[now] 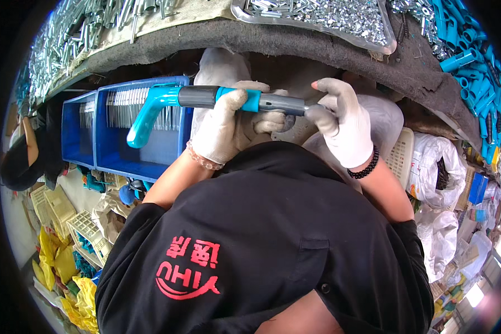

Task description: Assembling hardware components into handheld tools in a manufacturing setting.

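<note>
A long tool with a curved teal handle [197,96], black and teal sleeves and a grey metal shaft lies roughly level across my lap. My left hand [224,125], in a whitish work glove, wraps round its middle with the fingers curled about the teal sleeve and shaft. At the shaft's right end is my right hand [348,125], also gloved. Its thumb and a bent finger close at the grey tip, while the index finger stands raised and apart, its bare fingertip showing. Whatever small part lies between that thumb and finger is too small to name.
Ahead, a carpet-covered bench edge [206,42] carries metal rods [89,33], a clear tray [312,25] of small metal parts and teal handles [473,78]. Blue bins [133,153] holding metal strips stand left. White sacks [437,167] are right; another person's arm [30,142] shows far left.
</note>
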### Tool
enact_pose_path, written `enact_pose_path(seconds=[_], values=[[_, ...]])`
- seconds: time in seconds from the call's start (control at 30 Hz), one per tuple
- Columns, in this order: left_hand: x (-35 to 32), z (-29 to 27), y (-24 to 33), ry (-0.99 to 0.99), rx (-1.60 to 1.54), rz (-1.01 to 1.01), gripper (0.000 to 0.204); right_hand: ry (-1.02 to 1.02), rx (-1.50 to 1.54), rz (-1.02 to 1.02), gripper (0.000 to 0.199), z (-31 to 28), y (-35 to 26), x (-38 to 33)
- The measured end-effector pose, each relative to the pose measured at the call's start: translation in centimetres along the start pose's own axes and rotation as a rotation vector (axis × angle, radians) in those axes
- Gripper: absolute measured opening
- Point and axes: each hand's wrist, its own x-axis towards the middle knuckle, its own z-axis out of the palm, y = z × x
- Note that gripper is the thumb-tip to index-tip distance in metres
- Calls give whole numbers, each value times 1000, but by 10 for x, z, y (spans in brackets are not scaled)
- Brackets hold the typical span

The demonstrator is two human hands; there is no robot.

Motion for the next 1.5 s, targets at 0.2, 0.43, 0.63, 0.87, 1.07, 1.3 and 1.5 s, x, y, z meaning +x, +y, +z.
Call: enact_pose_path(seconds=[0.2, 0.43, 0.63, 0.87, 1.07, 1.3, 1.5], values=[[0, -5, 5, 9, 104, 32, 46, -54, 707, 643, 25, 1, -12, -1], [1, 1, -1, 40, 190, 52, 47, -128, 895, 857, 24, -4, -9, -8], [9, -4, 3, 64, 32, -24, 44, 22, 81, -78, 26, 2, 14, -10], [2, -2, 2, 66, 129, -1, 44, -249, 614, 689, 29, -9, -3, -5], [7, -5, -1, -7, 53, 13, 48, -34, 318, 304, 22, 1, 4, -13], [7, -7, -5, -38, 72, -26, 50, -52, 324, 323, 23, -3, 7, -22], [3, -8, -6, 14, 11, -107, 49, -63, 302, 350, 34, -2, -4, -15]])
